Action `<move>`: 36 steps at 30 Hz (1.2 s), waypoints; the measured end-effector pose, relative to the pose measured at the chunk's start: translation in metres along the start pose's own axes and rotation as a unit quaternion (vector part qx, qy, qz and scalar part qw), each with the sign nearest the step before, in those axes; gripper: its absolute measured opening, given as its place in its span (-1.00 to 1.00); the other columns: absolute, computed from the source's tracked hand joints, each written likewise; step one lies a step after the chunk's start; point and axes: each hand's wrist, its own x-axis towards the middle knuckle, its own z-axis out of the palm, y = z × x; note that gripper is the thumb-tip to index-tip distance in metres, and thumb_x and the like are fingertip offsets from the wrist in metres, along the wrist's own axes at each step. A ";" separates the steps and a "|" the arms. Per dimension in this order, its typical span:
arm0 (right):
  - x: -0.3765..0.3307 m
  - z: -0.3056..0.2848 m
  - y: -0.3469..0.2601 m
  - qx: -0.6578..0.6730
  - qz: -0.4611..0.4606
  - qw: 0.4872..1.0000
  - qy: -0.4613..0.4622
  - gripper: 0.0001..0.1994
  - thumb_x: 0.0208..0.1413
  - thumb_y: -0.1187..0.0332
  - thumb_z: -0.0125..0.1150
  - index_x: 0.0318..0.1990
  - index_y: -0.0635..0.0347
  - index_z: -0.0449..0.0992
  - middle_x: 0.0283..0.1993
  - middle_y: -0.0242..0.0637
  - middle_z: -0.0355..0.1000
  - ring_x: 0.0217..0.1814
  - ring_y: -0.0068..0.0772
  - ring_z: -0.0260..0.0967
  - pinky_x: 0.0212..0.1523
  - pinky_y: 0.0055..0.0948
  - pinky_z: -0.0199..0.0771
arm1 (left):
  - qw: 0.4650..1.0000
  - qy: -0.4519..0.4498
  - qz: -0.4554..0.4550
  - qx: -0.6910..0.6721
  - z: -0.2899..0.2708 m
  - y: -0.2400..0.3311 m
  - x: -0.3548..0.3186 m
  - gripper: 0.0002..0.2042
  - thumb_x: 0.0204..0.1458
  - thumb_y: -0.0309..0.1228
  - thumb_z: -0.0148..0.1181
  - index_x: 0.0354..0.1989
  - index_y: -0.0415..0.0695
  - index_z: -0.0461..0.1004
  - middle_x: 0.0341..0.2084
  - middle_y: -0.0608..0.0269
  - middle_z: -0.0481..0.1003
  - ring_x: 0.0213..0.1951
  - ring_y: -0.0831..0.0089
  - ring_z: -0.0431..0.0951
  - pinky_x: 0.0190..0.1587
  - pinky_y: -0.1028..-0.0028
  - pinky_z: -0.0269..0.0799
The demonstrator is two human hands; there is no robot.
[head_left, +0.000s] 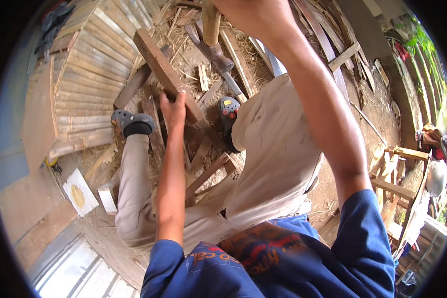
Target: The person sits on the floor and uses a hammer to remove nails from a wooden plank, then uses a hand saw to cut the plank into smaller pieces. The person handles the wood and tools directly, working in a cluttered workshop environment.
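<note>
OK, our left hand [174,109] grips the brown timber [164,68]; our right hand [246,11], farther forward, the claw hammer [215,52]. We'd best swing well clear of the left.

Daylight floods the floor [380,109] from beyond its right edge, where the greenery [424,59] glows and pale patches wash out. Past the floor's lower-left corner, metal sheeting [79,268] glares white. A sheen marks the right forearm [328,107]. The left hand [174,110] and beam [166,64] look fairly sharp; a hazy smudge blurs the shirt [367,243]. Black fisheye rims bow the corrugated panel [92,74].
</note>
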 end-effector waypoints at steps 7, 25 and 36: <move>-0.018 0.065 0.006 -0.003 -0.062 0.992 -0.107 -0.74 0.12 0.37 0.18 -0.29 0.44 0.29 -0.43 0.31 0.41 -0.26 0.39 0.40 -0.30 0.10 0.37 | 0.969 -0.002 -0.043 0.241 -0.083 -0.020 -0.035 -0.42 -0.11 -0.19 0.36 -0.01 -0.43 0.42 -0.02 -0.18 0.45 0.02 0.01 0.47 0.06 0.18 0.35; -0.074 0.095 0.049 -0.002 0.139 0.975 -0.174 -0.65 0.22 0.22 0.20 -0.06 0.38 0.38 -0.20 0.13 0.54 -0.11 0.09 0.55 -0.09 -0.18 0.51 | 0.917 -0.079 -0.037 0.390 -0.132 -0.099 -0.052 -0.20 -0.13 -0.12 0.40 0.21 -0.38 0.21 0.09 -0.28 0.32 0.16 -0.16 0.33 0.17 0.09 0.33; -0.076 0.109 0.058 0.017 0.120 0.981 -0.151 -0.58 0.26 0.16 0.15 -0.03 0.43 0.36 -0.33 0.03 0.55 -0.24 -0.04 0.56 -0.14 -0.22 0.49 | 0.927 -0.005 -0.009 0.376 -0.106 -0.089 -0.048 -0.21 -0.11 -0.23 0.38 0.31 -0.17 0.14 0.17 -0.16 0.32 0.16 -0.09 0.38 0.12 0.07 0.38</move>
